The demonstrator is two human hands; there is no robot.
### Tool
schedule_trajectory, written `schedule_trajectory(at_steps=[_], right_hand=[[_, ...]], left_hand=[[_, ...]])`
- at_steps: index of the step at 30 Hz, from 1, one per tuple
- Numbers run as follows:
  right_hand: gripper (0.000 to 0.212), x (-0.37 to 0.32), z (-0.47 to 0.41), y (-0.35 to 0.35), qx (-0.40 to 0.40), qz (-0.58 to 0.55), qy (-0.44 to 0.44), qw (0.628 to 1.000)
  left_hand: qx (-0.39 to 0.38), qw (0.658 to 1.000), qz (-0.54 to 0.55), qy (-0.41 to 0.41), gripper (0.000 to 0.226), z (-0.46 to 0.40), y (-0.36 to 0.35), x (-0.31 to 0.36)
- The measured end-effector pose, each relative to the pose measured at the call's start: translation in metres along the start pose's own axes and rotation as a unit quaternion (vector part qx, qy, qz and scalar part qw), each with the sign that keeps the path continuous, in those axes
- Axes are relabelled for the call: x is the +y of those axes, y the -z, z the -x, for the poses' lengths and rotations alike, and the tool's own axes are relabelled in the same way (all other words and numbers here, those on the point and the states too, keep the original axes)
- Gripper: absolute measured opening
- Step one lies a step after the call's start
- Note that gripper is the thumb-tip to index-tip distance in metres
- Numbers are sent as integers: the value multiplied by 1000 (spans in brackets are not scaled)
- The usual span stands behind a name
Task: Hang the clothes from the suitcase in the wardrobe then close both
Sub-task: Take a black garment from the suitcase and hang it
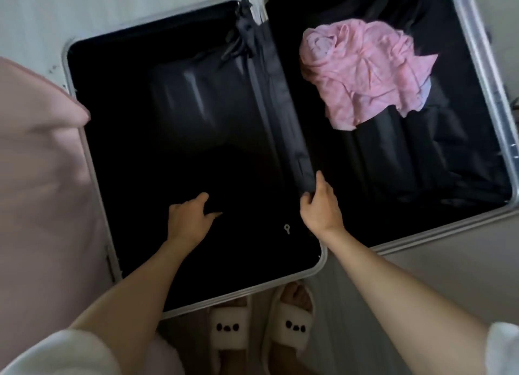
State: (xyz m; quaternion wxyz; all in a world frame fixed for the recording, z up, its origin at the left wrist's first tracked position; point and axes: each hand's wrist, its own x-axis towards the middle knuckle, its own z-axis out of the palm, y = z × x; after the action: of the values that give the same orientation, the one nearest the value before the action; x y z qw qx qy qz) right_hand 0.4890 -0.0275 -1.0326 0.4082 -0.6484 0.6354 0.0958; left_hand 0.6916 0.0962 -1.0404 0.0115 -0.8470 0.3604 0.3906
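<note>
One pink garment [365, 71] lies in the suitcase [477, 65]; right hand [320, 208] pinches the divider [283, 121], left hand [191, 220] relaxed.

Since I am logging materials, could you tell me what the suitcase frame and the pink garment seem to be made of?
Suitcase frame: looks like brushed metal, perhaps aluminium, given its silvery sheen and hard edge. Pink garment: thin woven cloth, possibly cotton or linen, matte and heavily creased.

Open black suitcase [65, 54], crumpled pink garment [362, 71] inside.
</note>
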Motion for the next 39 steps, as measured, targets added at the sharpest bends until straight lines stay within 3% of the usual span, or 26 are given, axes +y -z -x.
schedule_trajectory(at_steps=[4,11,18,24,28,32,35,37,39], right_hand=[[50,-26,42,34,-56,-27,-14,998],[49,-95,135,103,-180,-83,23,980],[96,-189,242,195,-160,-93,161,969],[46,-229,339,279,-121,-219,150,956],[16,-217,406,322,-92,-232,137,958],[7,-185,459,361,-58,-263,104,957],[26,-142,499,390,8,-294,55,954],[11,-113,525,408,38,-328,46,943],[10,-85,547,421,46,-378,41,924]], left_hand=[[11,993,114,33,29,47,52,28],[47,981,188,13,25,127,173,70],[-108,923,362,-75,9,241,312,140],[-160,877,438,-114,14,328,391,191],[-162,893,403,-121,35,372,404,213],[-205,902,340,-168,55,415,392,238],[-294,888,301,-186,45,463,363,262],[-342,880,261,-201,46,492,340,280],[-372,871,235,-218,54,516,321,295]])
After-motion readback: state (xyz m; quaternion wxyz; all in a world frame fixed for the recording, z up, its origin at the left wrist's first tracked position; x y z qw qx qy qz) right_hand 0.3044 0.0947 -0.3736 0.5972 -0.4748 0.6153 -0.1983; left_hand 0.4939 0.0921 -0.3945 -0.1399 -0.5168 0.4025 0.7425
